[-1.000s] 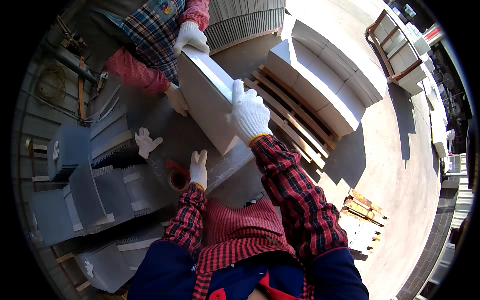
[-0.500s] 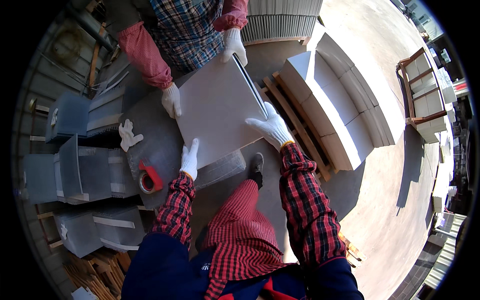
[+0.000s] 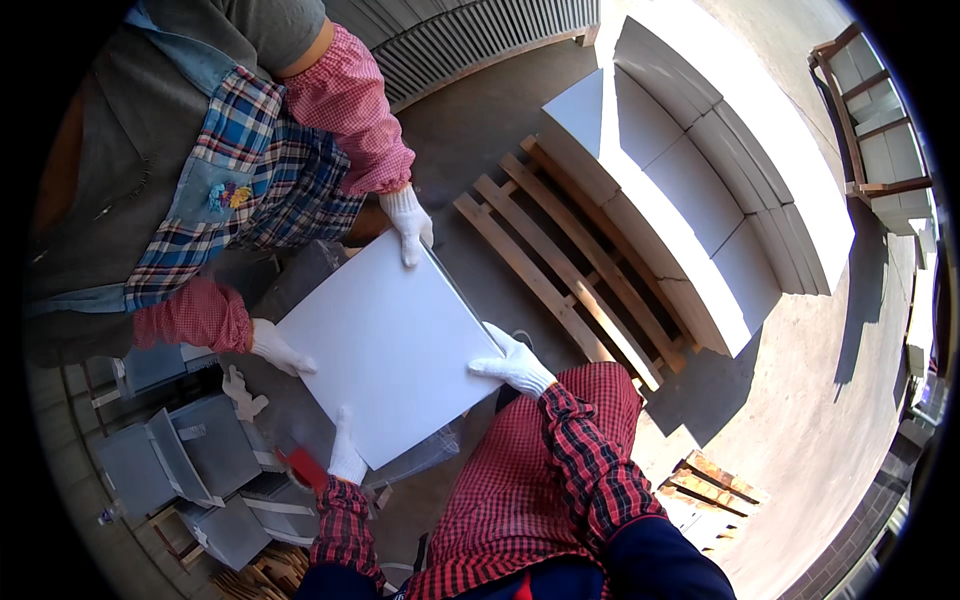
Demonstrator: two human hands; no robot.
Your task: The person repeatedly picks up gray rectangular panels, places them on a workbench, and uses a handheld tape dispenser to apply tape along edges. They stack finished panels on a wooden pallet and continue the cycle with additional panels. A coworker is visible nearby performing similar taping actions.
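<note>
from my remote post, i have the right hand [image 3: 515, 365] gripping the right corner of a smooth, square white panel [image 3: 390, 350], thumb on top; the left hand [image 3: 347, 450] lies along its near-left edge, closure hidden, so i cannot tell. between both workers, a co-worker's knit-gloved far hand [image 3: 408, 225] and left-side hand [image 3: 280, 347] take opposite corners, presumably sharing weight. right: pale slabs [image 3: 690, 185] on a slatted timber pallet [image 3: 537, 281], likely for ground clearance.
</note>
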